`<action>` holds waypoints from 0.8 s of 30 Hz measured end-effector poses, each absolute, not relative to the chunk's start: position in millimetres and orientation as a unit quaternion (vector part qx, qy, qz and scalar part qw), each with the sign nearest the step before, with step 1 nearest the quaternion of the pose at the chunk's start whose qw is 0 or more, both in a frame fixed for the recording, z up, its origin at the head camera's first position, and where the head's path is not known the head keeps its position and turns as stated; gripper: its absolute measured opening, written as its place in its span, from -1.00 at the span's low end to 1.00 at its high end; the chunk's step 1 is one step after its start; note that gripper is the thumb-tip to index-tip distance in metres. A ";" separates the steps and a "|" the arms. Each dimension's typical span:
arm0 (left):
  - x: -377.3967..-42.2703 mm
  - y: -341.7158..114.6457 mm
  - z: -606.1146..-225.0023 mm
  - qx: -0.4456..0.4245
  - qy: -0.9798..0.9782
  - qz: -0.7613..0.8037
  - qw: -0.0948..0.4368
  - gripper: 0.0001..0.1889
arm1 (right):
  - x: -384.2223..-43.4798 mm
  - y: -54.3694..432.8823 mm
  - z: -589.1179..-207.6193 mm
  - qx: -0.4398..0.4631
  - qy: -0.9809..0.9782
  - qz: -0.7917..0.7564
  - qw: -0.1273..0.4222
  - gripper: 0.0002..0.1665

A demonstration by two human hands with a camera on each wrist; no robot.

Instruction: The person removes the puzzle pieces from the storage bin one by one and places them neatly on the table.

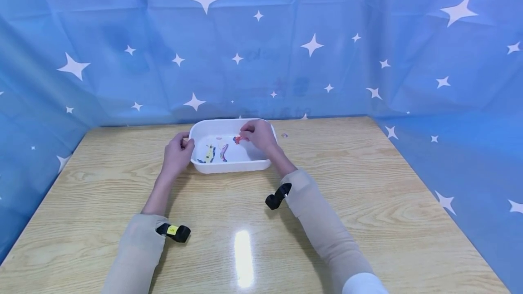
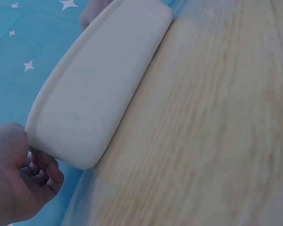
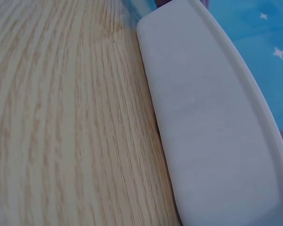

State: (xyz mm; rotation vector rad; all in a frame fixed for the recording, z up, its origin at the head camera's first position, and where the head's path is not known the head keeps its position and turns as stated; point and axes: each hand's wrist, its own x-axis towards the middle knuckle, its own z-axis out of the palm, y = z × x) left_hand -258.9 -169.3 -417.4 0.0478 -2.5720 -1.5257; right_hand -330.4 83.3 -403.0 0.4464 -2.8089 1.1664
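A white rectangular plastic basin [image 1: 229, 167] stands toward the far edge of the wooden table. My left hand [image 1: 176, 153] grips its left rim, thumb at the edge and fingers curled beneath, as the left wrist view shows of the left hand [image 2: 19, 179] and the basin wall [image 2: 94, 84]. Inside the basin, my right hand [image 1: 259, 135] pinches a small flat red and blue piece [image 1: 237, 139] that looks like a sticker. Other small colourful pieces lie on the basin floor, among them a yellow one [image 1: 210, 153] and a purple one [image 1: 224, 152]. In the right wrist view the basin [image 3: 207, 113] hides the right hand's fingers.
A tiny purplish piece [image 1: 284, 135] lies on the table [image 1: 327, 149] just right of the basin. Behind the table hangs a blue cloth [image 1: 261, 58] with white stars. Each wrist carries a small black camera.
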 end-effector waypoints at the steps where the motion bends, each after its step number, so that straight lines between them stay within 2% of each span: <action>1: -259.1 -169.5 -417.7 0.016 -0.858 -0.508 0.076 -0.55 | -330.0 83.7 -402.7 0.145 -0.909 0.389 0.037 -0.83; 9: -260.2 -169.5 -419.4 0.017 -0.858 -0.507 0.078 -0.55 | -326.5 88.3 -400.2 0.144 -0.884 0.441 0.063 -0.72; 24: -260.7 -170.4 -421.0 0.010 -0.858 -0.507 0.082 -0.56 | -320.0 107.6 -385.0 0.136 -0.850 0.504 0.076 -0.72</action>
